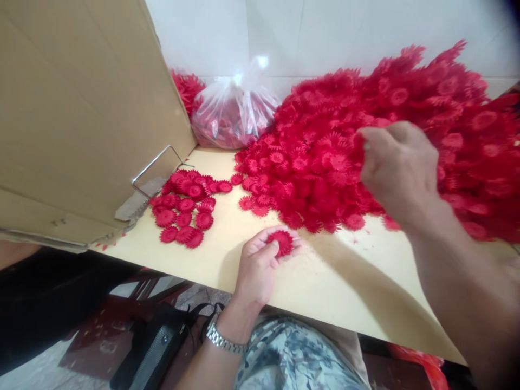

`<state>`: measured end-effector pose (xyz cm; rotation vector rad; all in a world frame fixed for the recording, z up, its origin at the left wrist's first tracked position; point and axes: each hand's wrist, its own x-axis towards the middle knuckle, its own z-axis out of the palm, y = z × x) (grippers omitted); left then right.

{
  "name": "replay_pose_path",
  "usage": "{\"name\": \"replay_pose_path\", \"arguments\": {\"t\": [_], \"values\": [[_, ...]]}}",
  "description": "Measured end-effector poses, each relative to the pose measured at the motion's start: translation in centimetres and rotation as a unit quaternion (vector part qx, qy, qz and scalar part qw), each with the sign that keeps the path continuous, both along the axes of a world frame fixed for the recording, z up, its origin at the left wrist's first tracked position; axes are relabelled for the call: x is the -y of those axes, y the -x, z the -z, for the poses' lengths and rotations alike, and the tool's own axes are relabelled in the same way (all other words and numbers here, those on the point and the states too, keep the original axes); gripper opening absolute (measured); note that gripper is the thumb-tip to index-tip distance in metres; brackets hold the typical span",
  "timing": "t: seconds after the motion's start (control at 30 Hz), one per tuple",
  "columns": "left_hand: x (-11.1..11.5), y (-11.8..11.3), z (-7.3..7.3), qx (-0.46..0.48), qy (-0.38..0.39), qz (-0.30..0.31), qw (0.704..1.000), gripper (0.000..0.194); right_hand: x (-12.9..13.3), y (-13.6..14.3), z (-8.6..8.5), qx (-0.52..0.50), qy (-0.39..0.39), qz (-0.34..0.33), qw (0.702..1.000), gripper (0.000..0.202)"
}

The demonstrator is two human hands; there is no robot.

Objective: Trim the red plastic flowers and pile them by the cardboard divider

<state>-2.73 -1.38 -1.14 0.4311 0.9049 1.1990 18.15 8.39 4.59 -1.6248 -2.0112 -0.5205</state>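
Note:
My left hand [260, 260] is closed on a red round fringed flower piece [284, 242], thumb pressed on its face, just over the table's front part. My right hand [400, 160] is raised in front of a big heap of the same red fringed pieces [312, 168]. Its fingers are pinched together. Red shows at the fingertips, but I cannot tell a held piece from the heap behind. To the left, a smaller group of stacked red flower pieces [184, 211] lies on the pale table [219, 265].
A tall cardboard box [89, 119] with a bent metal wire [152, 168] stands at the left. Behind, a tied clear plastic bag [238, 116] of red pieces leans near the white wall [272, 32]. A black bag [154, 346] is below the table edge.

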Motion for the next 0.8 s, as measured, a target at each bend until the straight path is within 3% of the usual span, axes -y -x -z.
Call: {"name": "replay_pose_path", "arguments": {"t": [0.07, 0.13, 0.2, 0.27, 0.4, 0.57, 0.7, 0.8], "values": [[-0.2, 0.1, 0.0, 0.031, 0.0, 0.003, 1.0, 0.018, -0.3, -0.6, -1.1, -0.01, 0.03, -0.007, 0.999, 0.028], [-0.3, 0.1, 0.1, 0.062, 0.002, 0.009, 0.998, 0.018, 0.8, 0.4, -0.8, -0.049, 0.074, -0.102, 0.991, 0.028], [-0.4, -0.1, 0.2, 0.084, 0.004, 0.006, 0.996, 0.018, 2.6, 2.6, 0.6, -0.111, 0.145, -0.237, 0.954, 0.029], [-0.3, -0.4, 0.3, 0.09, 0.005, -0.005, 0.996, 0.017, 4.5, 4.9, 2.4, -0.134, 0.22, -0.306, 0.917, 0.027], [0.0, -0.8, 0.4, 0.068, -0.006, -0.003, 0.998, 0.012, 5.8, 7.1, 4.5, -0.196, 0.275, -0.322, 0.884, 0.004], [0.3, -0.6, 0.5, 0.024, -0.025, -0.001, 0.999, 0.015, 5.2, 6.8, 4.1, -0.234, 0.257, -0.354, 0.868, 0.012], [0.3, -0.7, 0.5, -0.017, -0.029, -0.018, 0.999, 0.016, 5.5, 7.2, 4.6, -0.194, 0.205, -0.367, 0.887, 0.02], [0.3, -0.6, 0.5, -0.031, -0.028, -0.042, 0.998, 0.014, 5.2, 6.9, 4.8, -0.134, 0.128, -0.336, 0.923, 0.023]]}}
